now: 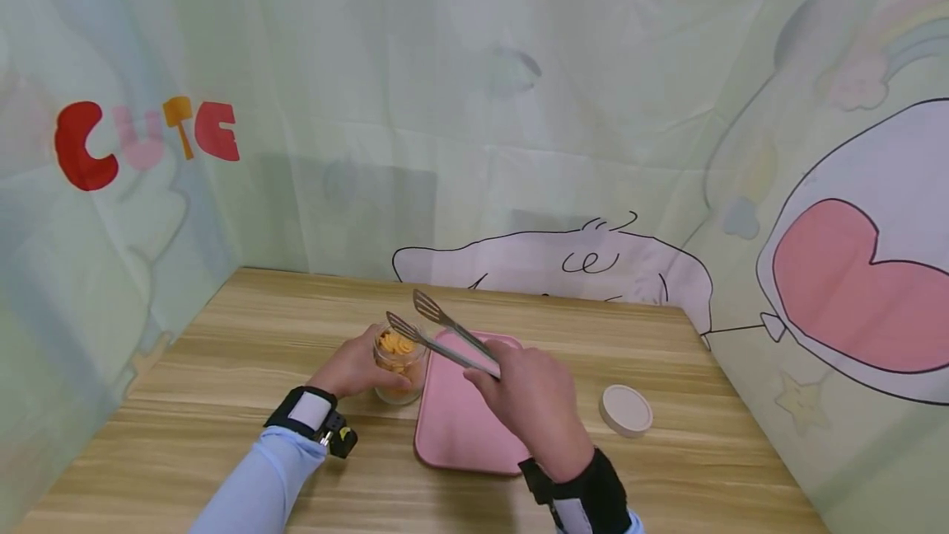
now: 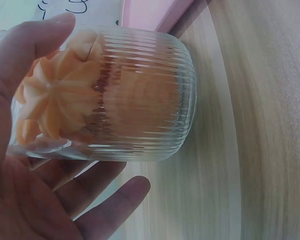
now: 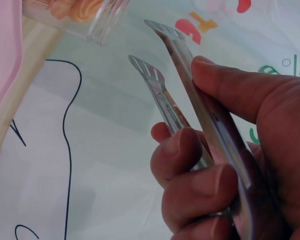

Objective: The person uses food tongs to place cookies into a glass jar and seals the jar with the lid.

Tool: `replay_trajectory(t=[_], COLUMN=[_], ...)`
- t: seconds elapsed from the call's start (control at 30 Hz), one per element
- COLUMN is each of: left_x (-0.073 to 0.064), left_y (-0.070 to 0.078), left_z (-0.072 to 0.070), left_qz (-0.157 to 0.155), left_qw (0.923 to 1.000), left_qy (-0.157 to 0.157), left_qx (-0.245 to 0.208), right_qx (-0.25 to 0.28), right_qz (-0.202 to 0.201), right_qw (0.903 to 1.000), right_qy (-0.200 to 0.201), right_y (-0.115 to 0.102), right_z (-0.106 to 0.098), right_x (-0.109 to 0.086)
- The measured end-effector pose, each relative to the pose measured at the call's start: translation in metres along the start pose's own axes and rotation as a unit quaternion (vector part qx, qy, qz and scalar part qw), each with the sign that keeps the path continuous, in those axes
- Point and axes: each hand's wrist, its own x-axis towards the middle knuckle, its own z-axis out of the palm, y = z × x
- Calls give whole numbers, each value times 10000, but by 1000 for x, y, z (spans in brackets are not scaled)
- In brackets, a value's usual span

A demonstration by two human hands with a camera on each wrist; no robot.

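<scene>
A ribbed glass jar (image 2: 145,95) stands upright on the table, left of a pink tray. Piped, star-shaped orange cookies (image 2: 57,95) fill its upper part. My left hand (image 1: 365,367) grips the jar from the left, thumb on the near side and fingers round the back. In my right hand (image 1: 535,394) I hold metal tongs (image 1: 452,347) with slotted tips, spread apart. Those tips are above the jar and the tray's far left corner, with nothing between them. In the right wrist view, thumb and curled fingers wrap the tongs' two arms.
The pink tray (image 1: 460,427) lies flat in the middle of the wooden table (image 1: 185,402), partly hidden under my right hand. A round white lid (image 1: 626,411) rests to the right of it. Printed cloth (image 1: 334,147) hangs behind the table and along both sides.
</scene>
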Motion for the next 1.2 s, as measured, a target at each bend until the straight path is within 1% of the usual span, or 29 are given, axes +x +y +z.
replay_trajectory(t=[0.17, 0.27, 0.37, 0.6, 0.87, 1.13, 1.2], left_x=[0, 0, 0, -1, -1, 0, 0], left_y=[0, 0, 0, 1, 0, 0, 0], left_z=[0, 0, 0, 0, 0, 1, 1], left_qz=[-28, -8, 4, 25, -44, -90, -88], left_qw=[9999, 9999, 9999, 9999, 9999, 9999, 9999], left_qy=[-6, -27, -28, -56, -73, -75, -74], left_qx=[100, 124, 105, 97, 89, 119, 114], right_qx=[99, 57, 49, 16, 49, -219, -253], right_qz=[165, 221, 387, 659, 1050, 1159, 1229], right_qw=[9998, 9997, 9992, 9978, 9941, 9924, 9911], right_qy=[32, 41, -22, -30, -257, -338, -438], right_y=[7, 14, 20, 33, 46, 60, 62], right_z=[-4, -6, -7, -6, 6, 30, 36], right_x=[0, 1, 2, 2, 5, 5, 5])
